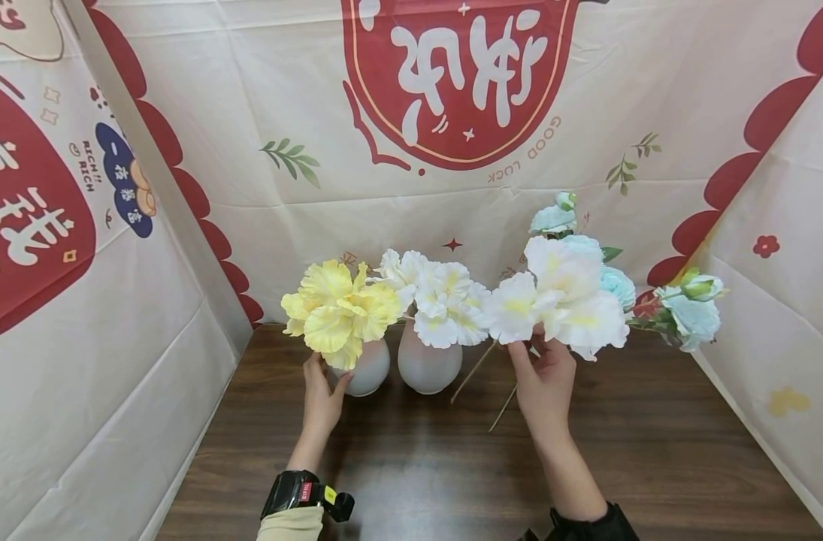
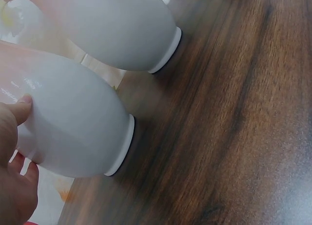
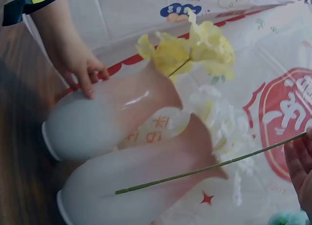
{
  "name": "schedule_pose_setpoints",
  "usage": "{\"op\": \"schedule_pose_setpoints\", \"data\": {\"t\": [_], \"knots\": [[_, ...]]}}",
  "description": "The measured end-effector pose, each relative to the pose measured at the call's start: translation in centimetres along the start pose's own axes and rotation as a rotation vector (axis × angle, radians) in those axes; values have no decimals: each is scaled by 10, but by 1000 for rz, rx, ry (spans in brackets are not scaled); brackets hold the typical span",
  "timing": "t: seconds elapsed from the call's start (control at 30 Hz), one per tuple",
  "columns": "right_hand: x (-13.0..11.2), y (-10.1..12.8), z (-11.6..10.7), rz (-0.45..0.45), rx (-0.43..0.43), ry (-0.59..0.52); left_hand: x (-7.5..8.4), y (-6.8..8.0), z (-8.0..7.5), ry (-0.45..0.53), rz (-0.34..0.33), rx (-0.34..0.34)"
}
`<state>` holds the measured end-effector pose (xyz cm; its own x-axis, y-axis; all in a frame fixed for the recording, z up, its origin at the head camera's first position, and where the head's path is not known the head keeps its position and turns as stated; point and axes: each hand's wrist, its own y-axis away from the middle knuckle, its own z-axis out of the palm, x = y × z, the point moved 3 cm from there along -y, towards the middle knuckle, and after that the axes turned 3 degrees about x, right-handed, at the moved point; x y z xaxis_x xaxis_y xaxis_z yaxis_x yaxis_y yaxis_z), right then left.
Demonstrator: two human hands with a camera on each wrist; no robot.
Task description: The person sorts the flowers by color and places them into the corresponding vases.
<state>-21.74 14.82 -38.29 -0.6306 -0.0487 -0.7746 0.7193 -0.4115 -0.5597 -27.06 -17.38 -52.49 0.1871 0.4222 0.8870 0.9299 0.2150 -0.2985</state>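
My left hand [image 1: 322, 394] grips the side of the left vase [image 1: 369, 370], white below and pinkish above, as the left wrist view shows. A yellow artificial flower [image 1: 340, 309] stands in that vase. To its right, a matching vase [image 1: 429, 361] holds white flowers [image 1: 450, 300]. My right hand [image 1: 546, 376] pinches the green stem [image 3: 214, 165] of a large white flower [image 1: 573, 297]. In the right wrist view the stem's bare end passes in front of the right vase. The stem's upper part is hidden there.
Pale blue artificial roses [image 1: 694, 319] are behind and right of my right hand. Another thin stem [image 1: 473, 373] slants down near the right vase. A printed cloth [image 1: 411, 203] hangs behind the dark wooden table [image 1: 425, 481], with cloth walls on both sides.
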Motion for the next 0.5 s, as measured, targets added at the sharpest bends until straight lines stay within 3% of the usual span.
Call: {"op": "schedule_pose_setpoints", "data": {"t": [0.33, 0.5], "knots": [[-29, -22, 19, -194, -15, -158, 0, 0, 1, -4, 7, 5], [-42, -27, 24, -214, -53, -246, 1, 0, 0, 1, -2, -3]]}}
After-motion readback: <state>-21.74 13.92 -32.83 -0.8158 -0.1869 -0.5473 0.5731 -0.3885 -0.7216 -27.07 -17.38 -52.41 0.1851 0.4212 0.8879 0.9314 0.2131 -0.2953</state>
